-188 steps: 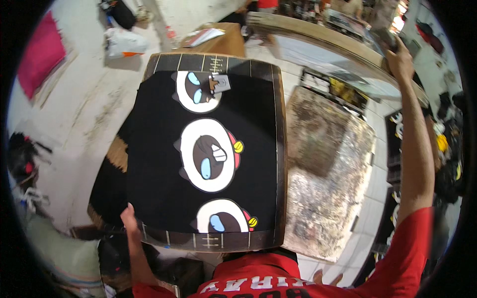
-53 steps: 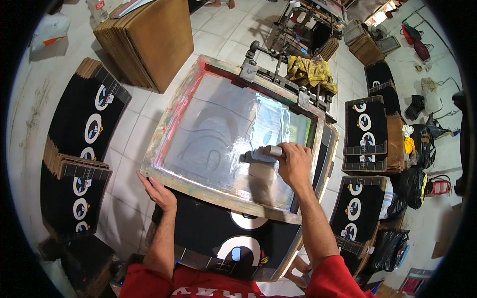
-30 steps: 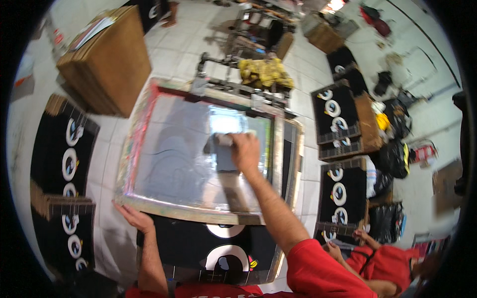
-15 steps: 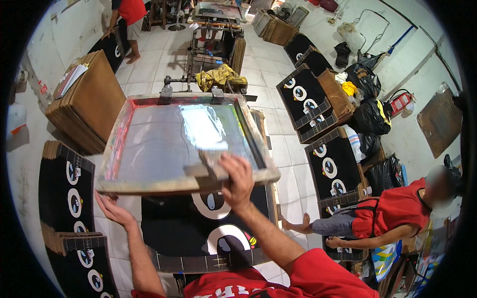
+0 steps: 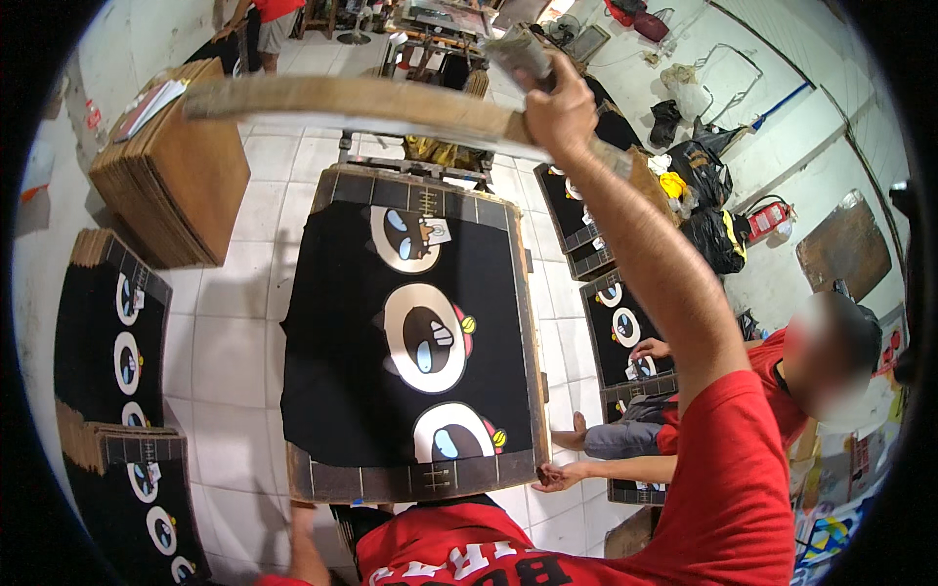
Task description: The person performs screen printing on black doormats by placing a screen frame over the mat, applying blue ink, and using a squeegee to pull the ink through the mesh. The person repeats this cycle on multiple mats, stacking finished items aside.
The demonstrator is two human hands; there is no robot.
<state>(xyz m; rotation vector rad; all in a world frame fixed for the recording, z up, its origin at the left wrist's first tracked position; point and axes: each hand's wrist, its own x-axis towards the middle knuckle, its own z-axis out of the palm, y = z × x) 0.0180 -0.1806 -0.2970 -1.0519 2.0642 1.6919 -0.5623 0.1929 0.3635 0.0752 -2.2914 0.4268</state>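
High and to the right, my right hand [image 5: 565, 115] is closed on a squeegee [image 5: 520, 54], right by the end of the wooden frame of a printing screen [image 5: 366, 100]. The screen is tilted up, so mainly its near edge shows. Below it, a black cloth [image 5: 332, 322] printed with several round white cartoon eye shapes lies on a dark board [image 5: 376, 481] with white grid marks. My left hand [image 5: 301, 516] is at the board's near left corner, its fingers hidden. A co-worker's hand [image 5: 562, 477] touches the near right corner.
Cloth-covered boards [image 5: 112, 361] are stacked at left, with more stacks [image 5: 616, 322] at right. A tall pile of brown boards [image 5: 176, 166] stands far left. The co-worker in a red shirt [image 5: 782, 371] sits close at right. Black bags [image 5: 718, 234] and a fire extinguisher [image 5: 769, 220] line the wall.
The screen has swung up off the black cloth. My right hand has risen with the squeegee; my left hand has dropped to the board's corner. The co-worker's hand has reached the board.
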